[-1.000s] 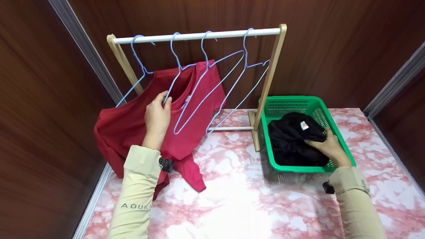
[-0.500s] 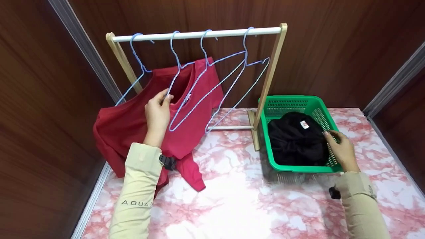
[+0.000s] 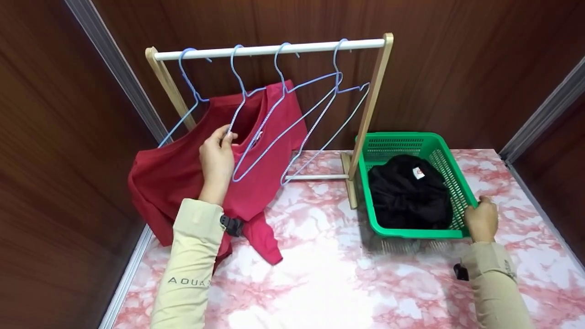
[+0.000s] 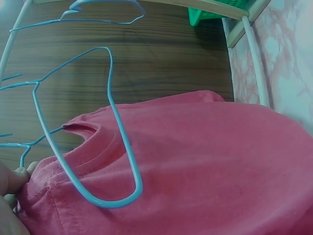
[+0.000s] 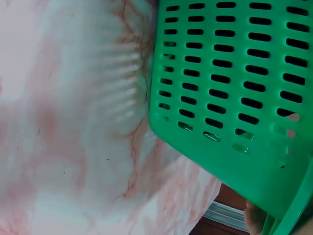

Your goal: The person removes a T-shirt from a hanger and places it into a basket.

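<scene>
In the head view my left hand (image 3: 217, 153) pinches the near arm of a blue wire hanger (image 3: 236, 112), at the collar of a red long-sleeved shirt (image 3: 256, 196). That hanger's other arm runs into the shirt's far shoulder. The left wrist view has my fingertips (image 4: 22, 175) at the lower left, against the shirt's shoulder. My right hand (image 3: 482, 221) grips the right rim of a green plastic basket (image 3: 420, 233). A black garment (image 3: 406, 201) with a white label lies bunched inside it. The right wrist view mostly shows the basket's slotted wall (image 5: 220, 78).
A small rack with a white rail (image 3: 311, 47) and wooden posts (image 3: 372, 105) stands at the back. Bare hangers hang to the right of the shirt, one hanger (image 3: 315, 125) near the right post. Brown panels (image 3: 457, 68) enclose a marbled pink-and-white surface (image 3: 329, 256).
My right hand has let go of the black garment, moved right and toward me, and taken hold of the basket's rim. My left hand stays at the hanger.
</scene>
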`<state>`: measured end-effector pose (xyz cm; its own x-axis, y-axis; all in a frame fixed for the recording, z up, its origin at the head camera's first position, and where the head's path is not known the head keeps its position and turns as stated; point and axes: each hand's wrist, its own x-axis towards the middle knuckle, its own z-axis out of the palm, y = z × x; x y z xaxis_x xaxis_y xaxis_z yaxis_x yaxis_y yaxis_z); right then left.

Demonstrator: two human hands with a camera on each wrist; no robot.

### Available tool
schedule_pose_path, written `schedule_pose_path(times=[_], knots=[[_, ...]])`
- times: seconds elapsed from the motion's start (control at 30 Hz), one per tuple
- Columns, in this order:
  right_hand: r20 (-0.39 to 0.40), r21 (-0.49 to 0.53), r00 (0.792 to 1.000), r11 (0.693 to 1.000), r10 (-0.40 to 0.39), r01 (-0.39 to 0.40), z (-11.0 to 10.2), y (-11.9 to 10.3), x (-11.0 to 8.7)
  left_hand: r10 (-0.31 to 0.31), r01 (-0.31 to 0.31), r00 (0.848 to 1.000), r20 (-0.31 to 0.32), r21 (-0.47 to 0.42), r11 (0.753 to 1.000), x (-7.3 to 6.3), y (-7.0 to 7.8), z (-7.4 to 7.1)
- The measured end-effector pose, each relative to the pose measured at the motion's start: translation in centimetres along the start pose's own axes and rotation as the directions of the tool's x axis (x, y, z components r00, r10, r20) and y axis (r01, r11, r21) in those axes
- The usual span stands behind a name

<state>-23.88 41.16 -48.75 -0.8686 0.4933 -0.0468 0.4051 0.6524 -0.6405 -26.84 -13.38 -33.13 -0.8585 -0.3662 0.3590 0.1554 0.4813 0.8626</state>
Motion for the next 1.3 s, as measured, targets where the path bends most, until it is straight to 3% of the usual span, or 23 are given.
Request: schedule_pose_path(times=[0.2,0.57,0.93,1.07,1.2,1.3], knots=[[0.083,-0.064,0.996,0.998,0.016,-0.011,-0.1,-0.1,0.1,0.007,-0.007,1.000,-0.026,-0.019,1.000,-0.2,0.1,-0.1],[0.071,-0.104,0.997,0.995,0.004,0.003,0.1,0.0,-0.1,0.052,-0.056,0.992,-0.117,-0.028,0.998,-0.9,-0.6,-0.4],[0.066,-0.119,0.998,0.993,0.025,-0.017,0.3,0.0,-0.2,0.071,-0.079,0.980,-0.186,-0.034,0.996,-2.5,-3.1,-0.2],[0.045,-0.112,0.999,0.994,0.012,-0.006,0.4,0.2,-0.2,0.081,-0.098,0.978,-0.194,-0.081,0.992,-2.9,-4.0,0.0],[0.031,-0.107,0.999,0.994,0.009,-0.005,0.5,0.3,-0.2,0.040,-0.063,0.981,-0.190,-0.117,0.991,-3.4,-4.8,0.3],[0.022,-0.109,1.000,0.994,0.010,-0.007,0.6,0.2,-0.2,0.027,-0.043,0.980,-0.199,-0.077,0.996,-3.8,-5.4,0.5]])
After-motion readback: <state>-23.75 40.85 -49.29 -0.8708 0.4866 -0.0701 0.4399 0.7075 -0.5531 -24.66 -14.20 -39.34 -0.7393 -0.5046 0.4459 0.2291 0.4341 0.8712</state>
